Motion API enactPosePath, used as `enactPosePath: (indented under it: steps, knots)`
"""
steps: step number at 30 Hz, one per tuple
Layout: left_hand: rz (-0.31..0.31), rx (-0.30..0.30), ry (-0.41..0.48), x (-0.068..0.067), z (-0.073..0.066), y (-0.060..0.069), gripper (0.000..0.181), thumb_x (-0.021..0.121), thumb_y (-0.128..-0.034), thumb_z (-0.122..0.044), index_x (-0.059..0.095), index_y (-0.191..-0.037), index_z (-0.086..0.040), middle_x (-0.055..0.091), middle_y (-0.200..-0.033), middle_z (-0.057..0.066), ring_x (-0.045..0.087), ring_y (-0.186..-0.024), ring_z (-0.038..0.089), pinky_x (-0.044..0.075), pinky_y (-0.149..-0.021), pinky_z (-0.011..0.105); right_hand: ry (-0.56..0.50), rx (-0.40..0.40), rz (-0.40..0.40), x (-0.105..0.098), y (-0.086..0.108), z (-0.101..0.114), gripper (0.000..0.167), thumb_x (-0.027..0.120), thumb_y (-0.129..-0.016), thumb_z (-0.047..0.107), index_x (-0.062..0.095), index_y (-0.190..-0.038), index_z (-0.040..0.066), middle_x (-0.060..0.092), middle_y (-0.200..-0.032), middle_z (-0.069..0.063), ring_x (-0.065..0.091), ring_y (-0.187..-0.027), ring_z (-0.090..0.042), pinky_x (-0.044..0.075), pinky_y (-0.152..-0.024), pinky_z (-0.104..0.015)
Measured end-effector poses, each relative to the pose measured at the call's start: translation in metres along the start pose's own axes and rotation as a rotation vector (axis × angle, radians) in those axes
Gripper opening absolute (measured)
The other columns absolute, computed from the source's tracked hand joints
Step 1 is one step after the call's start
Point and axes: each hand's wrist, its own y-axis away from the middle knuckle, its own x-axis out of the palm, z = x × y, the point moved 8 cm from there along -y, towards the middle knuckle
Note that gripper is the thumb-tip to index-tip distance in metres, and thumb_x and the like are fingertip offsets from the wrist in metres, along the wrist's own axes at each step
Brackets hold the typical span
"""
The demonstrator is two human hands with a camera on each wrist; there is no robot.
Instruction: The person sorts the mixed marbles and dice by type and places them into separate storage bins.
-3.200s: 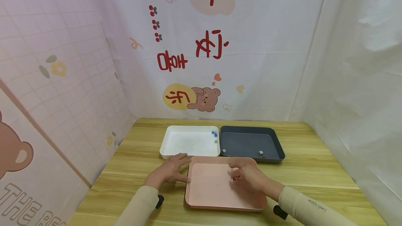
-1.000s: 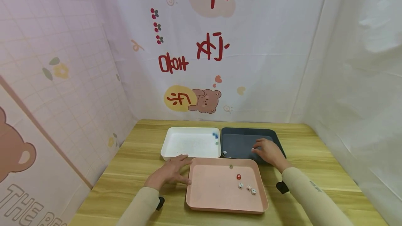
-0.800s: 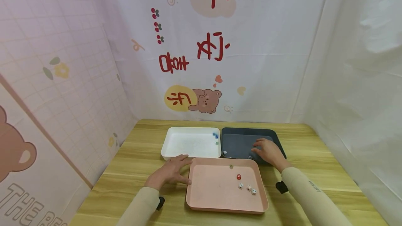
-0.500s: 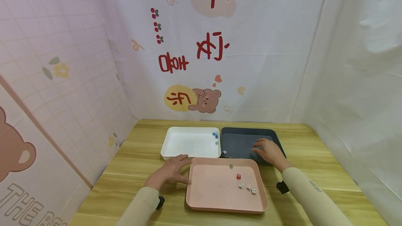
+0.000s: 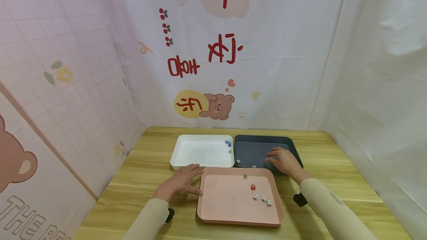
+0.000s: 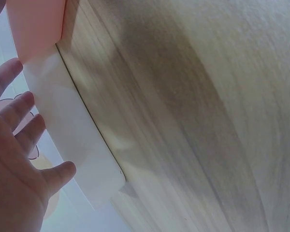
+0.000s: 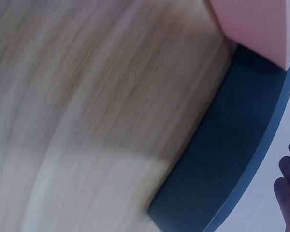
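My left hand (image 5: 180, 182) spreads its fingers at the left edge of the pink tray (image 5: 227, 214); fingertips and thumb are at the rim. Over the right part of the dark grey tray (image 5: 260, 149) is my right hand (image 5: 285, 161), fingers loosely bent, nothing seen between them. In the dark tray, a white die (image 5: 254, 166) lies by the near wall and another die (image 5: 238, 161) in the near left corner. The pink tray holds a red die (image 5: 253, 187), three white dice (image 5: 264, 198) and a small greenish translucent piece (image 5: 245, 176).
A white tray (image 5: 200, 153) stands left of the dark one, with small blue pieces (image 5: 228, 143) and a pale green one (image 5: 229, 152) at its right side. All trays sit on a wooden table (image 5: 143, 158). Printed cloth (image 5: 277, 66) hangs behind and at the sides.
My right hand has moved from the pink tray to the dark tray and let go of a white die, which has rolled left along the near wall. My left hand has stayed put.
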Motion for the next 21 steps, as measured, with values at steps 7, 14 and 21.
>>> enactPosePath:
  steps: [7, 14, 21]
  knots:
    - [0.0, 0.007, 0.002, -0.002, -0.004, 0.001, 0.083, 0.083, -0.0784, -0.045, 0.05, -0.146, -0.009, 0.034, -0.156, 0.019, 0.028, -0.144, 0.039, 0.016, -0.113, 0.067, -0.089, -0.012, 0.018, 0.002, 0.003, 0.016, 0.028, 0.07, -0.093, 0.022, 0.075, -0.111, 0.001, 0.059, -0.13, -0.026, 0.057, -0.116, -0.046, 0.046, -0.094, -0.06]
    - [0.003, 0.009, 0.007, -0.003, -0.005, 0.002, 0.084, 0.082, -0.0787, -0.047, 0.05, -0.146, -0.009, 0.033, -0.156, 0.019, 0.028, -0.144, 0.039, 0.017, -0.113, 0.066, -0.099, -0.014, 0.039, 0.009, 0.005, 0.03, 0.029, 0.071, -0.093, 0.024, 0.075, -0.111, 0.002, 0.058, -0.131, -0.024, 0.057, -0.117, -0.045, 0.047, -0.094, -0.06]
    - [0.003, 0.012, 0.014, -0.003, -0.006, 0.002, 0.083, 0.082, -0.0788, -0.046, 0.05, -0.146, -0.01, 0.034, -0.156, 0.019, 0.027, -0.144, 0.04, 0.017, -0.114, 0.065, -0.123, -0.041, 0.045, 0.014, 0.011, 0.047, 0.027, 0.074, -0.09, 0.024, 0.076, -0.11, 0.005, 0.06, -0.131, -0.019, 0.058, -0.118, -0.042, 0.048, -0.094, -0.059]
